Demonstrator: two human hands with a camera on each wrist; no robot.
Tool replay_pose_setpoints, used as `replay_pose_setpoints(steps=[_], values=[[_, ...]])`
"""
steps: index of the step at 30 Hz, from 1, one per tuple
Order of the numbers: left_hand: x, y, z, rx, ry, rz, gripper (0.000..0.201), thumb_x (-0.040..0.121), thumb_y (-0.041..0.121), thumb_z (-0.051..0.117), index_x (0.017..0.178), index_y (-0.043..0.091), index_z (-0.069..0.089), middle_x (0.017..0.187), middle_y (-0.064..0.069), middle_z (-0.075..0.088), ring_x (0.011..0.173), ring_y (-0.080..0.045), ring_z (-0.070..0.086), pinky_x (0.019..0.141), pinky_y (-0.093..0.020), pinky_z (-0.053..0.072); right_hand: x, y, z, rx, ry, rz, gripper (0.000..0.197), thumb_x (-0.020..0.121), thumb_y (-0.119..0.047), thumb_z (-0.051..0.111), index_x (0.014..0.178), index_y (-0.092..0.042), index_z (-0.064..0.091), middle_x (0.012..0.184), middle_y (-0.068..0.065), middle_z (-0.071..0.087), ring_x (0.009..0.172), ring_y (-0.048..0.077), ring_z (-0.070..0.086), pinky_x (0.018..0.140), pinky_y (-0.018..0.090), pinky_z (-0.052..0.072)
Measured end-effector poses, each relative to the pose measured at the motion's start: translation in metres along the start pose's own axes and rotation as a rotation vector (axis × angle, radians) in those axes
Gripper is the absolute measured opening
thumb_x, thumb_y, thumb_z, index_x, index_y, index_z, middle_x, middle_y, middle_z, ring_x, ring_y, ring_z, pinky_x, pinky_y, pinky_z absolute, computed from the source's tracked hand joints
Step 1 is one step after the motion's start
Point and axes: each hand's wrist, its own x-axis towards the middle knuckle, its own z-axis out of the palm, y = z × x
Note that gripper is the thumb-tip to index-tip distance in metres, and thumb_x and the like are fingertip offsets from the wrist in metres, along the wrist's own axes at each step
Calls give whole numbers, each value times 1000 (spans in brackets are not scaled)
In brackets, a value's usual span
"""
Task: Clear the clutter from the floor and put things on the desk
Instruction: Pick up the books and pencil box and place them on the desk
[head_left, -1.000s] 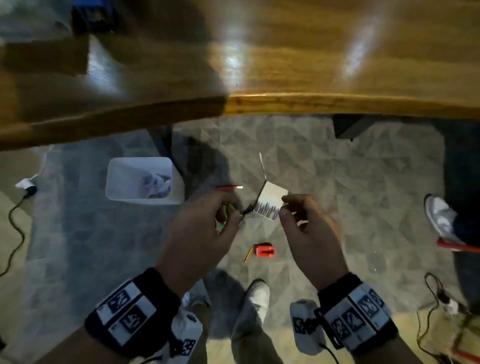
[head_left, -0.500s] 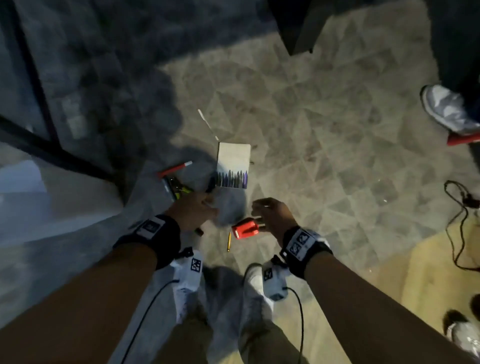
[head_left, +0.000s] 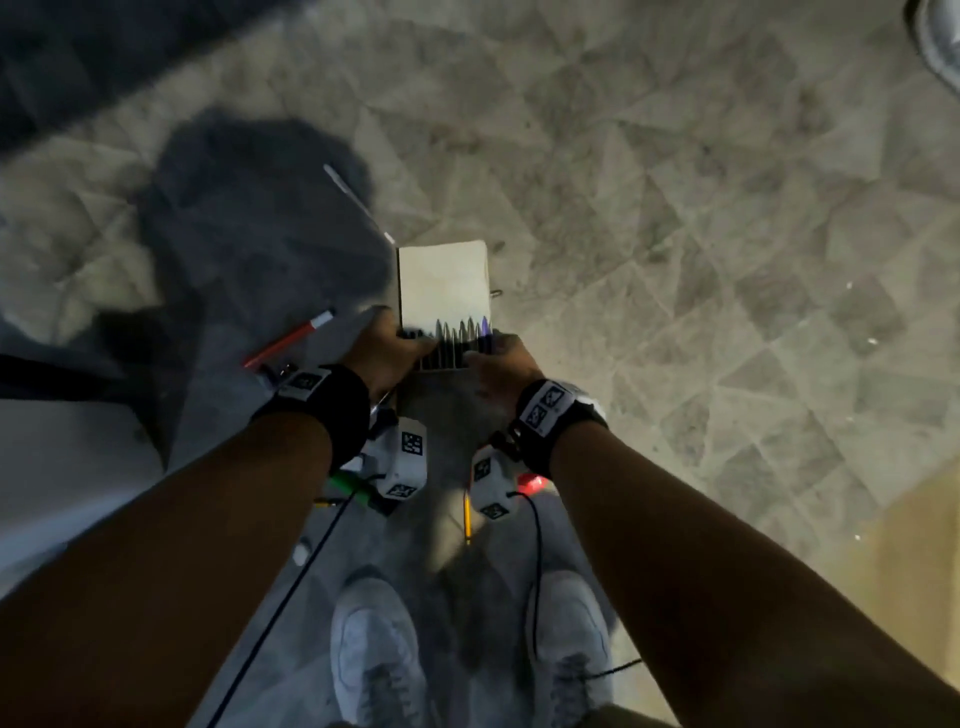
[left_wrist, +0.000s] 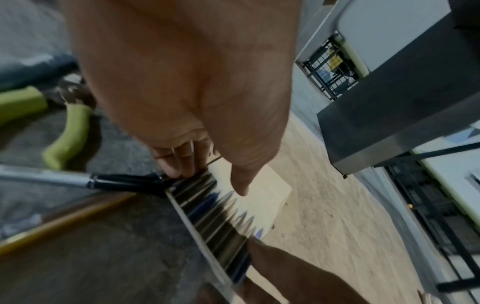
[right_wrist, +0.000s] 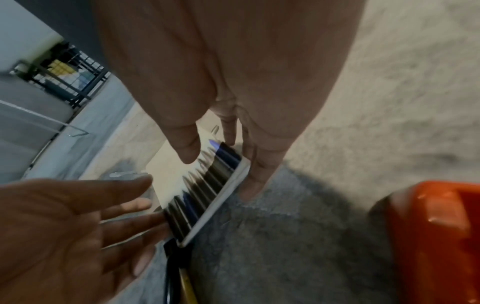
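Note:
A flat cream pencil box (head_left: 444, 283) with a row of printed pencil tips lies on the tiled floor. My left hand (head_left: 389, 348) is at its near left corner, straight fingers (left_wrist: 179, 166) touching the edge and the thumb held over the top. At the near right corner is my right hand (head_left: 496, 361); its fingers (right_wrist: 253, 181) run down the right side of the box (right_wrist: 166, 174) and its thumb hovers above. Neither hand has closed round it.
A red pen (head_left: 288, 340), a white stick (head_left: 356, 202), a yellow pencil (head_left: 467, 519), green-handled pliers (left_wrist: 67, 131), a black pen (left_wrist: 124, 182) and an orange-red object (right_wrist: 436, 236) lie around. My shoes (head_left: 374, 649) stand close behind. A dark desk leg (left_wrist: 389, 123) stands beyond.
The view has dropped from the desk edge to the floor. Both hands have moved forward onto the pencil box; the right hand has left the red object, now beside its wrist.

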Motion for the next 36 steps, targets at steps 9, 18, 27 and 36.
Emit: replay_pose_setpoints(steps=[9, 18, 27, 36], values=[[6, 11, 3, -131, 92, -65, 44, 71, 25, 79, 100, -8, 72, 102, -26, 75, 97, -40, 74, 86, -56, 59, -77, -75, -16, 190, 35, 50, 15, 98, -19, 62, 95, -7, 70, 87, 10, 67, 77, 29, 65, 70, 40, 59], [-179, 122, -29, -371, 19, -151, 13, 96, -1, 66, 104, 10, 66, 93, -9, 69, 84, -27, 67, 55, -29, 58, -268, -129, -69, 285, -8, -6, 3, 101, -11, 58, 100, -10, 61, 80, 10, 64, 66, 21, 64, 52, 25, 51], [-391, 204, -93, -495, 106, -60, 34, 92, -1, 70, 111, 27, 67, 101, 4, 77, 91, -17, 72, 69, -28, 59, -479, -205, -101, 159, -98, -128, 10, 102, -9, 60, 105, -4, 67, 83, 9, 73, 58, 13, 69, 52, 27, 48], [-612, 243, -182, -514, 290, -62, 30, 97, 14, 71, 121, 28, 60, 105, -2, 74, 92, -23, 73, 85, -51, 62, -656, -295, -75, -191, -322, -280, 17, 99, -26, 67, 104, -11, 72, 91, 16, 75, 77, 22, 68, 65, 36, 50]])
